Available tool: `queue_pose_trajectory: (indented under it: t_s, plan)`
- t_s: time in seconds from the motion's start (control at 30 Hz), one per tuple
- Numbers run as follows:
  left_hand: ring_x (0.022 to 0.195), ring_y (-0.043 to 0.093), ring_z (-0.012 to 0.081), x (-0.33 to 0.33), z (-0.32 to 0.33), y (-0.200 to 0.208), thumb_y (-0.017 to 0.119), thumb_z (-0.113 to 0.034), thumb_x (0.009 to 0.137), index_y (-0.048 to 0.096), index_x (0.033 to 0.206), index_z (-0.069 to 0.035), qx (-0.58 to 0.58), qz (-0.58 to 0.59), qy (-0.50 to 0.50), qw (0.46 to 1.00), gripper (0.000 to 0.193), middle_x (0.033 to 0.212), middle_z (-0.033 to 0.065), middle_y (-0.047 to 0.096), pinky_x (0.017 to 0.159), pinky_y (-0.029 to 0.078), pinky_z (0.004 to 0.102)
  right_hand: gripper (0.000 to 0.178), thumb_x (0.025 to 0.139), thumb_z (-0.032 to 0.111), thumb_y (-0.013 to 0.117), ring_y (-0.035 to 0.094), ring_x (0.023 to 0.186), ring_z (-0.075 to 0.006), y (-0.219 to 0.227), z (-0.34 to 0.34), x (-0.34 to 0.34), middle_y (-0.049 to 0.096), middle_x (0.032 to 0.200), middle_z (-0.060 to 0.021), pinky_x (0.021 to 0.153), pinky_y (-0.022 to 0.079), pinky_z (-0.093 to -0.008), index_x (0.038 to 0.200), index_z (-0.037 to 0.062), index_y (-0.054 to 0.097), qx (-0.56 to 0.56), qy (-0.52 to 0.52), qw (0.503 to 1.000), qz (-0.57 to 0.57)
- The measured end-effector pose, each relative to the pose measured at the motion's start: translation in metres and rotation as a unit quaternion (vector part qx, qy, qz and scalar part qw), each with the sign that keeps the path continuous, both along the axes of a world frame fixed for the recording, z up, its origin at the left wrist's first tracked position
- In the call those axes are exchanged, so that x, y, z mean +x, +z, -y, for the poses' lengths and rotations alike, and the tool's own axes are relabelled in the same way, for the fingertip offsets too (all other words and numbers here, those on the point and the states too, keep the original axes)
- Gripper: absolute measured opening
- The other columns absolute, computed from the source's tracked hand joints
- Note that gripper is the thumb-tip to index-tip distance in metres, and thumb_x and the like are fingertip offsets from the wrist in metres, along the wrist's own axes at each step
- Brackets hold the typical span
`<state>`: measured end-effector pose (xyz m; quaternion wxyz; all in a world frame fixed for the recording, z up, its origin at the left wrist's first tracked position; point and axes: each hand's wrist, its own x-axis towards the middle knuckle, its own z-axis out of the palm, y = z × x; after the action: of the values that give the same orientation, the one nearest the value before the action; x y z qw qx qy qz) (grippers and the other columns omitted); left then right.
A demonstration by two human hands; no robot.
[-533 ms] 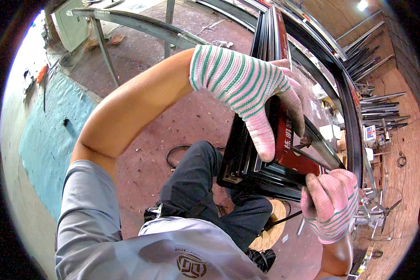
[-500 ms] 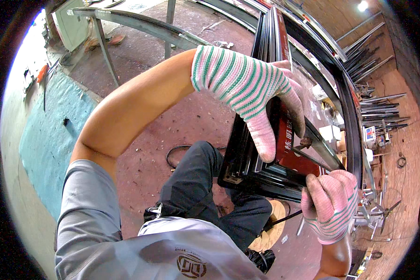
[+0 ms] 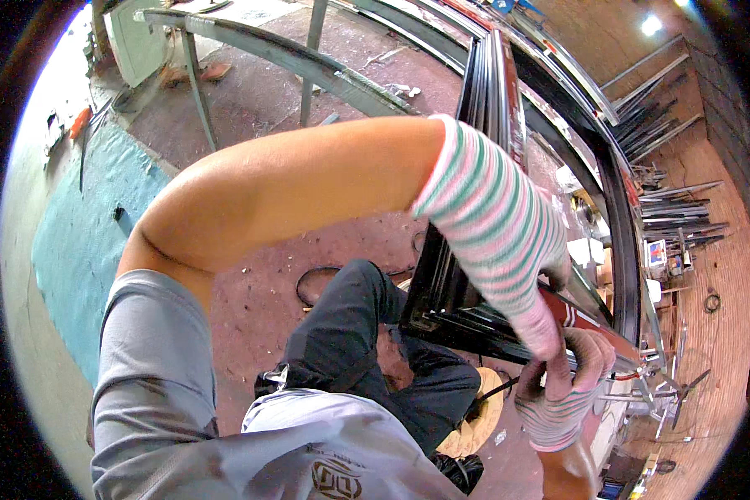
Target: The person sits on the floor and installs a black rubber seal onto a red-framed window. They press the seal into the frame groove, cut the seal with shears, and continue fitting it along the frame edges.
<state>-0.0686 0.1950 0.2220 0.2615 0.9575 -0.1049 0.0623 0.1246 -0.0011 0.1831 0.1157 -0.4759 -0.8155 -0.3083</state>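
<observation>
A black window or door frame [image 3: 458, 321] stands tilted before me, a red printed strip [image 3: 587, 321] along its face. My left hand [image 3: 508, 242], in a pink, white and green striped glove, reaches across the frame's near corner. Its thumb points down to the frame's near bar; its other fingers are mostly hidden behind the hand. My right hand [image 3: 562, 392], gloved alike, is by the lower bar with its fingers pinched together. Its fingertips meet my left thumb. Whatever sits between them is too small or hidden to make out.
A grey metal rack [image 3: 267, 54] stands at the far left, over a dark red floor. Blue-green sheeting [image 3: 92, 242] lies at the left. A round wooden stool seat [image 3: 475, 417] is beside my legs. Metal bars [image 3: 679, 212] and boxes line the right side.
My left hand has slid right and down from the frame's upright to its lower bar. My right hand has shifted slightly left and down, and the two now touch.
</observation>
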Motion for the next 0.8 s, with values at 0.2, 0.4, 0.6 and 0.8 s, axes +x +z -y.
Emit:
queue_pose_trajectory:
  t_s: [0.2, 0.4, 0.6, 0.8]
  plan:
    - [0.109, 0.065, 0.0352, 0.001, 0.009, -0.016, 0.071, -0.044, 0.080, 0.060, 0.128, -0.004, 0.077, 0.047, 0.088, 0.992, 0.063, 0.109, 0.0146, 0.070, 0.116, 0.027, 0.0562, 0.064, 0.074, 0.002, 0.066, 0.053, 0.104, -0.0344, -0.043, 0.033, 0.022, 0.053, 0.117, -0.0149, 0.089, 0.044, -0.0491, 0.136, 0.0017, 0.053, 0.039, -0.121, 0.987, -0.098]
    - [0.107, 0.066, 0.0331, -0.005, -0.004, -0.017, 0.072, -0.041, 0.081, 0.054, 0.137, -0.007, 0.082, 0.041, 0.086, 0.992, 0.068, 0.102, 0.0133, 0.071, 0.117, 0.022, 0.0597, 0.069, 0.084, 0.012, 0.070, 0.056, 0.091, -0.0158, -0.054, 0.060, 0.077, 0.060, 0.110, -0.0075, 0.073, 0.048, -0.0275, 0.148, 0.0031, 0.046, -0.036, -0.156, 0.863, -0.479]
    - [0.106, 0.064, 0.0331, -0.033, -0.031, 0.015, 0.073, -0.037, 0.081, 0.050, 0.144, -0.006, 0.073, -0.066, 0.105, 0.990, 0.074, 0.109, 0.0153, 0.069, 0.116, 0.025, 0.0535, 0.057, 0.085, 0.021, 0.076, 0.053, 0.077, -0.0078, 0.011, 0.071, 0.129, 0.060, 0.087, 0.0012, 0.065, 0.044, -0.0222, 0.137, 0.0061, 0.059, -0.106, -0.195, 0.863, -0.454]
    - [0.121, 0.056, 0.0371, -0.047, -0.059, 0.013, 0.073, -0.050, 0.085, 0.055, 0.138, 0.000, 0.099, -0.014, 0.119, 0.988, 0.076, 0.127, 0.0236, 0.061, 0.104, 0.041, 0.0463, 0.056, 0.075, -0.010, 0.068, 0.058, 0.087, -0.0215, 0.027, 0.040, 0.142, 0.059, 0.098, -0.0079, 0.077, 0.049, -0.0320, 0.128, 0.0080, 0.063, -0.068, -0.060, 0.947, -0.308]
